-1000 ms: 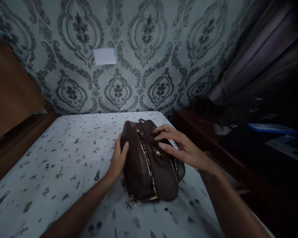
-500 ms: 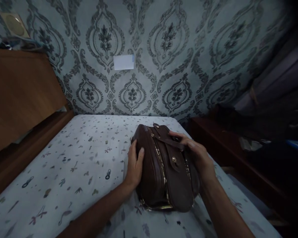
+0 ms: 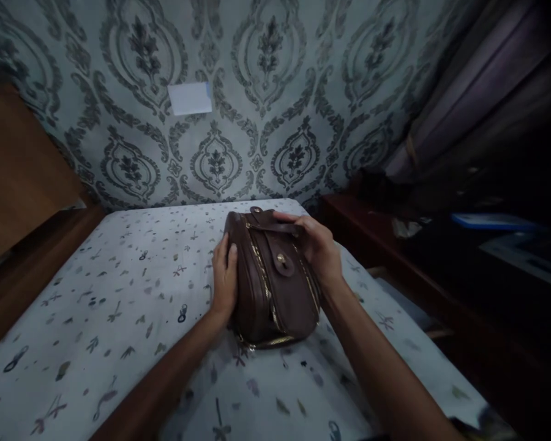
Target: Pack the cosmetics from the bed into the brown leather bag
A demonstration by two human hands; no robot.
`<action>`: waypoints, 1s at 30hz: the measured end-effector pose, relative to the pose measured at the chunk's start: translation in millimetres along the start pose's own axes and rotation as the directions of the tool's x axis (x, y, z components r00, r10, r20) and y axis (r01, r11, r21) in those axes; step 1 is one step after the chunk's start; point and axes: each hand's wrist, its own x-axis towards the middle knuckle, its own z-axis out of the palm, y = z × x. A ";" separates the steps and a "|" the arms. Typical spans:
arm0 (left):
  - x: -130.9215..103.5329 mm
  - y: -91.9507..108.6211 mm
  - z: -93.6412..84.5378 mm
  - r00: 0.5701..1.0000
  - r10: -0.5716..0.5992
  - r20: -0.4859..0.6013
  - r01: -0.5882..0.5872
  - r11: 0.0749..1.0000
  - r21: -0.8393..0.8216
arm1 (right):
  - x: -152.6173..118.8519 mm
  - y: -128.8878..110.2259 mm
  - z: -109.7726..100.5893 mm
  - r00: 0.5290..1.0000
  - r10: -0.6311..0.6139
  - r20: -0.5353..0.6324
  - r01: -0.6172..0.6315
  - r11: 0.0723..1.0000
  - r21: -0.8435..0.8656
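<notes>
A brown leather bag (image 3: pixel 250 294) with gold zips lies on the patterned sheet (image 3: pixel 133 343). Across its top runs a strap handle (image 3: pixel 278 228), and a flap below carries a gold stud (image 3: pixel 281 260). My left hand (image 3: pixel 224 278) presses against the bag's left side, thumb up along the leather and fingers partly hidden behind it. On the other side, my right hand (image 3: pixel 322 248) grips the bag near the right end of the handle, its index finger stretched over the top. Its remaining fingers are curled and partly hidden.
A brown wooden panel (image 3: pixel 22 165) borders the sheet on the left. Behind rises a patterned wall (image 3: pixel 261 67) with a white card (image 3: pixel 190 99) on it. At right are a dark red ledge (image 3: pixel 356 217), a purple curtain (image 3: pixel 459 104) and dark, unclear items.
My view has turned to the right, so the bag and both hands appear farther left and higher in the picture. Both hands keep their places on the bag.
</notes>
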 end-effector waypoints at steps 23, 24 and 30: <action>-19.4 -40.5 -30.2 0.985 -0.120 0.121 0.102 0.984 0.144 | 18.2 -11.7 -2.5 0.948 -0.180 0.261 0.294 0.806 -0.513; -15.1 -35.8 -30.9 0.988 -0.099 0.121 0.079 0.984 0.161 | 18.4 -16.3 0.9 0.936 -0.185 0.298 0.327 0.770 -0.548; 62.8 14.5 -26.5 0.967 0.154 0.205 -0.204 0.946 0.251 | 11.5 -36.8 17.6 0.867 -0.111 0.486 0.474 0.486 -0.734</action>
